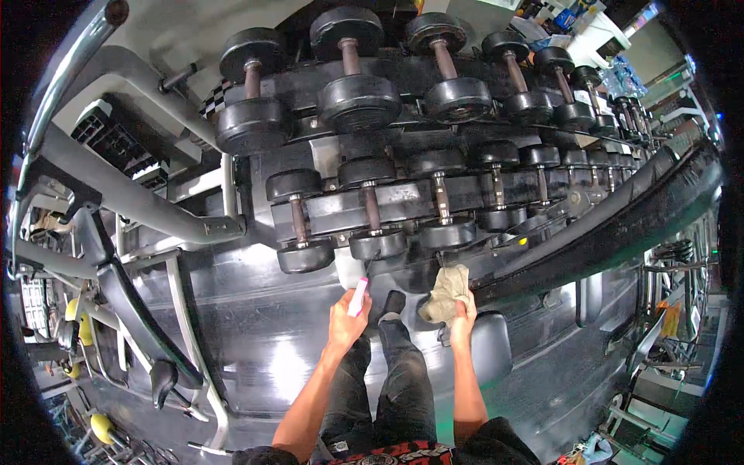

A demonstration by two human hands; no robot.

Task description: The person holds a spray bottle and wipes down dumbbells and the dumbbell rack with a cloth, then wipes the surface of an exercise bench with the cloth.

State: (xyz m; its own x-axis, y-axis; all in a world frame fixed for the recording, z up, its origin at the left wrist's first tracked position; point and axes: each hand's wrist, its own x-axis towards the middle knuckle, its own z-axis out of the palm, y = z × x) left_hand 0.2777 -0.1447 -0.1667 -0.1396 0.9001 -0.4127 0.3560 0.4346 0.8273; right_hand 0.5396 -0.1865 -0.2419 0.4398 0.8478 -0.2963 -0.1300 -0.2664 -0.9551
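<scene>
My left hand (346, 318) is closed around a white-and-pink handled tool (359, 297). A thin dark end runs up from the handle toward the near head of a lower-rack dumbbell (377, 244); whether it touches, I cannot tell. In my right hand (463, 321) is a crumpled beige cloth (447, 294), gripped at its right side. The cloth hangs in front of the lower rack, just below another black dumbbell (446, 233).
Two tiers of black dumbbells fill the rack, with a large one (359, 102) on the upper tier. A padded black bench (604, 225) slants in at right. A grey machine frame (139, 186) stands at left. My legs (403, 372) are below on the dark floor (263, 333).
</scene>
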